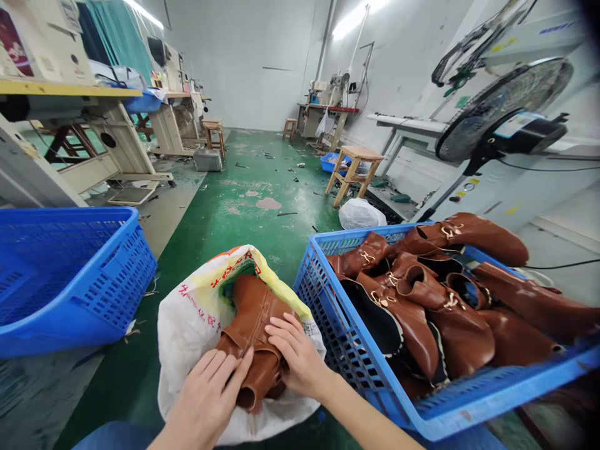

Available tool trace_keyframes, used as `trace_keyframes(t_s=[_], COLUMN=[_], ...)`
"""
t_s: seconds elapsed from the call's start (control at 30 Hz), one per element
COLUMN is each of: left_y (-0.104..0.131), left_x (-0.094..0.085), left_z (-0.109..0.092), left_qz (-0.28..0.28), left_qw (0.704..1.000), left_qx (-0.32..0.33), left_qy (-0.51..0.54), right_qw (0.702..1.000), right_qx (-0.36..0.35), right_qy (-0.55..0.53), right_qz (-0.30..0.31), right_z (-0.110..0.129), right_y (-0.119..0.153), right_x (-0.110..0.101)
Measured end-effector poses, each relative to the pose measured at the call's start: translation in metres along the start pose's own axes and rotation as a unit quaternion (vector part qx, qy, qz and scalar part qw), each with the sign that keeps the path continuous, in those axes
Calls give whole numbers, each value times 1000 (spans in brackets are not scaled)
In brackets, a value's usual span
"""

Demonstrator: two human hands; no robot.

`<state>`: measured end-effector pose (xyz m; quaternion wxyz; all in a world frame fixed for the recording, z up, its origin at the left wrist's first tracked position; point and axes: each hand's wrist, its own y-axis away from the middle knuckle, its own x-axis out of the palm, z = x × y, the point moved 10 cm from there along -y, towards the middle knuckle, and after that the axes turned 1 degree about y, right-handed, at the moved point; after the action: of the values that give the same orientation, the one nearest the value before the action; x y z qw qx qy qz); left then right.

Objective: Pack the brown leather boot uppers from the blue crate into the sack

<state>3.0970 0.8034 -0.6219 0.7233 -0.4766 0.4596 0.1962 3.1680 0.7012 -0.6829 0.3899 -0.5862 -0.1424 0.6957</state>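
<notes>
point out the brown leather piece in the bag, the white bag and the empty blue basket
brown leather piece [253, 312], head view, on its upper panel above the hands
white bag [187, 325], head view, on its left side wall
empty blue basket [117, 281], head view, on its near side wall

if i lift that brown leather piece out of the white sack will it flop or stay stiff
Probably floppy: the brown leather piece already folds and creases under both hands. Likely light, being an unsoled upper. Its glossy surface might be a bit slippery.

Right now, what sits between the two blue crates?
In the head view, a white sack holding brown leather boot pieces lies between left crate and right crate; both hands rest on the pieces.
</notes>
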Motion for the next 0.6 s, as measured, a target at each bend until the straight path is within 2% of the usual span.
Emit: trace_keyframes(t_s=[0.07,0.13,0.2,0.27,0.3,0.33,0.4,0.43,0.47,0.5,0.6], left_y=[-7,-9,-6,-2,-1,0,-1,-1,-1,-1,4], left_x=[-3,-5,-4,-2,-1,-1,-1,-2,-3,-4,1], left_z=[-3,-5,-5,-5,-6,-7,-12,-15,-18,-22,-36], left_qz=[-9,-23,-30,-36,-37,-35,-35,-37,-40,-47,-46], left_qw=[999,998,998,998,998,998,998,998,998,998,997], left_qx=[27,31,18,1,-2,-1,8,13,17,22,44], left_qy=[43,59,57,55,53,52,48,46,45,44,48], right_qw=[1000,995,979,943,907,858,726,658,600,554,457], right_qx=[24,72,172,311,384,450,540,562,574,582,621], right_qy=[0,-8,-36,-107,-169,-248,-424,-497,-551,-588,-632], right_qz=[18,67,101,57,22,2,28,57,81,91,81], right_z=[1,2,-4,-17,-25,-30,-26,-18,-11,-7,-7], right_y=[-1,4,22,56,79,101,132,138,136,130,104], right_x=[-6,-11,-17,-28,-29,-21,15,34,50,61,82])
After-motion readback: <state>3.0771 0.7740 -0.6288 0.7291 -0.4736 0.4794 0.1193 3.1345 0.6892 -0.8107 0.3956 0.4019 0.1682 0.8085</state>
